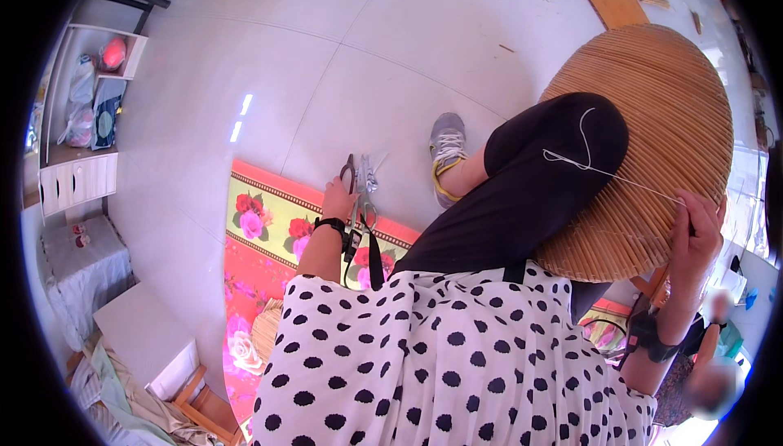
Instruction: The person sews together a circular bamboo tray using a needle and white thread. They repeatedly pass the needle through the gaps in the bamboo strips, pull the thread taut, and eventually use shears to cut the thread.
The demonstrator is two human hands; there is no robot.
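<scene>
My left hand [338, 198] reaches down to the floor mat's far edge, its fingers closed at the dark handle of a pair of scissors [349, 170]. Shiny metal blades and a second handle loop lie right beside it. On the right, my right hand [696, 232] pinches a thin white string [644, 188] at the rim of a large round, ribbed straw disc [652, 119]. The string runs over the disc to my raised knee, where its loose end lies in a loop on the black trousers. The disc leans against that leg, and its underside is hidden.
Under me lies a red and yellow flowered mat [269, 262] with a bundle of straw [266, 328] on it. A wooden board [612, 5] and straw scraps lie on the tiled floor. Shelves [90, 111] stand at left; another person [710, 364] is at lower right.
</scene>
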